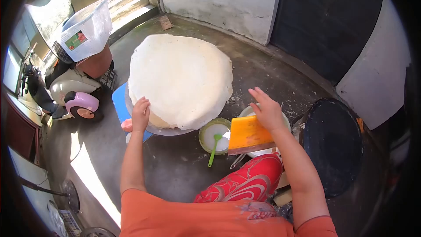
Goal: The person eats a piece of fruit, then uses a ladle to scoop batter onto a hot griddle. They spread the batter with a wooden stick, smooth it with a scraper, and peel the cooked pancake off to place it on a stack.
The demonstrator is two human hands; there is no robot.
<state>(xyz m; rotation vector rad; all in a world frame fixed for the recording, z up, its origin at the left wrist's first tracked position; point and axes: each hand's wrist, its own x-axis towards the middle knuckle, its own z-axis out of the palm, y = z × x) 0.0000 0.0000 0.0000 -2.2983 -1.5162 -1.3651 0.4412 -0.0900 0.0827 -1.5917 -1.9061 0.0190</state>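
A large, pale, thin round sheet (180, 79) lies on a stand with a blue surface (119, 101) showing at its left. My left hand (140, 113) is at the sheet's lower left edge, its fingers together there; whether they pinch the edge is too small to tell. To the right of the sheet, my right hand (266, 109) is raised with its fingers apart and nothing in it. Below that hand is an orange scraper (249, 132) over a white basin (284, 116). Beside it, a green bowl (202, 138) holds white liquid and a green brush (213, 151).
A scooter (72, 85) with a white basket (90, 28) stands at the left. A large round black pan (335, 147) is at the right. Behind are a white wall (219, 4) and a dark door (326, 22). Small white scraps dot the floor.
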